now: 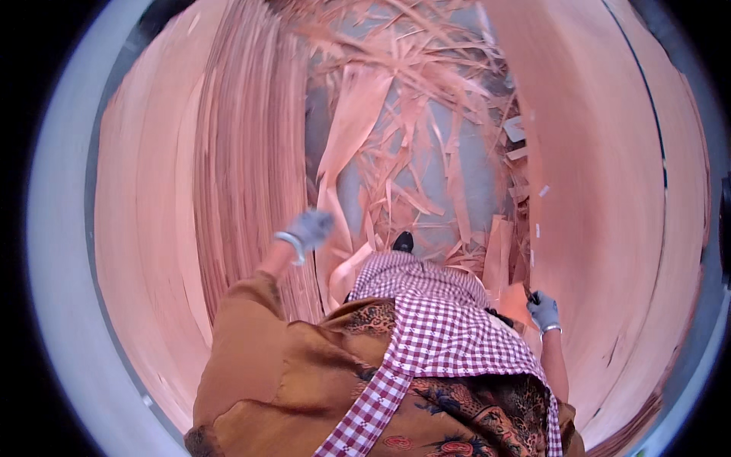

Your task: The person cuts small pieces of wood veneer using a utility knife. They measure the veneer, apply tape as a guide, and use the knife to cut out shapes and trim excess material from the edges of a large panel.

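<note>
My left hand [308, 228], in a grey glove, hovers near the right edge of a tall stack of thin wood veneer sheets [251, 152]. Motion smears its fingers, and I see no object in it. On the other side, my gloved right hand [544, 311] is closed beside a second broad stack of veneer [594, 190]. A small dark end pokes up from its fingers; what it belongs to is too small to make out. An orange-tinted flat piece [518, 306] shows just left of this hand.
Between the stacks, torn veneer strips [411, 114] litter the grey floor [468, 164]. One long curled strip [354, 114] lies along the left stack. My dark shoe [403, 242] stands among the scraps. A checked apron [449, 327] covers my front.
</note>
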A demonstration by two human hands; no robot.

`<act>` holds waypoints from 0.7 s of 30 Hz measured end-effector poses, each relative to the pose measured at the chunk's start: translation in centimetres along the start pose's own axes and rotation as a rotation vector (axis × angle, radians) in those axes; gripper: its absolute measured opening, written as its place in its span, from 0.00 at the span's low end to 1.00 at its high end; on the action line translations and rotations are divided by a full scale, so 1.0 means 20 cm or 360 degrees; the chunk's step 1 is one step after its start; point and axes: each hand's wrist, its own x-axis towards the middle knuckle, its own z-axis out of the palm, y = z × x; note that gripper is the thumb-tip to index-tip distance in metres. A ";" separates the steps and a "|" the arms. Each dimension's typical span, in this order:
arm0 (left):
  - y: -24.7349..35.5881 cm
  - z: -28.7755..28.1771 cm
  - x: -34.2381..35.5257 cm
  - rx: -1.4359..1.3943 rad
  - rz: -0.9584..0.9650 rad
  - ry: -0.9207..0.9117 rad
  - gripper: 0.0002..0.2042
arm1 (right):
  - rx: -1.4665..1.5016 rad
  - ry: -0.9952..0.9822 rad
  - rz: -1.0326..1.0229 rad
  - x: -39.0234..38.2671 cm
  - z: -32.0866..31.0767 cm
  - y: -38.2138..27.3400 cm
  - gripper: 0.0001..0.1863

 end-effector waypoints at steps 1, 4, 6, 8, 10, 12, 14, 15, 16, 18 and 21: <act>0.10 -0.23 -0.03 -0.0238 -0.0130 0.0333 0.12 | -0.0011 0.0011 0.0017 0.06 -0.01 -0.04 0.10; -0.21 -0.57 -0.22 -0.0361 0.0014 0.1465 0.21 | -0.0118 0.0145 -0.0440 0.19 -0.10 -0.45 0.09; -0.27 -0.80 -0.33 -0.0235 0.0006 0.1852 0.22 | -0.0514 -0.0037 -0.0432 0.35 -0.16 -0.58 0.10; -0.45 -0.99 -0.41 0.0214 -0.0097 0.1974 0.22 | -0.0576 -0.0178 -0.0420 0.52 -0.22 -0.77 0.09; -0.63 -1.11 -0.51 0.0604 -0.0449 0.1888 0.21 | -0.0549 -0.0307 -0.0543 0.71 -0.21 -0.97 0.07; -0.63 -1.08 -0.49 0.0812 -0.0929 0.1821 0.22 | -0.0578 -0.0372 -0.0656 0.89 -0.32 -0.98 0.07; -0.76 -1.13 -0.42 0.0899 -0.1022 0.1847 0.28 | -0.0761 -0.0382 -0.0974 1.04 -0.31 -1.22 0.06; -0.82 -1.18 -0.38 0.0937 -0.1058 0.1872 0.32 | -0.0785 -0.0438 -0.1165 1.17 -0.27 -1.30 0.05; -0.85 -1.19 -0.31 0.0987 -0.1230 0.1715 0.32 | -0.0813 -0.0462 -0.1360 1.33 -0.31 -1.40 0.06; -0.86 -1.16 -0.22 0.1040 -0.1506 0.1461 0.32 | -0.0707 -0.0543 -0.1163 1.48 -0.34 -1.65 0.07; -0.83 -0.97 -0.19 0.0995 -0.1585 0.1304 0.32 | -0.0503 -0.0585 -0.0976 1.66 -0.42 -1.91 0.08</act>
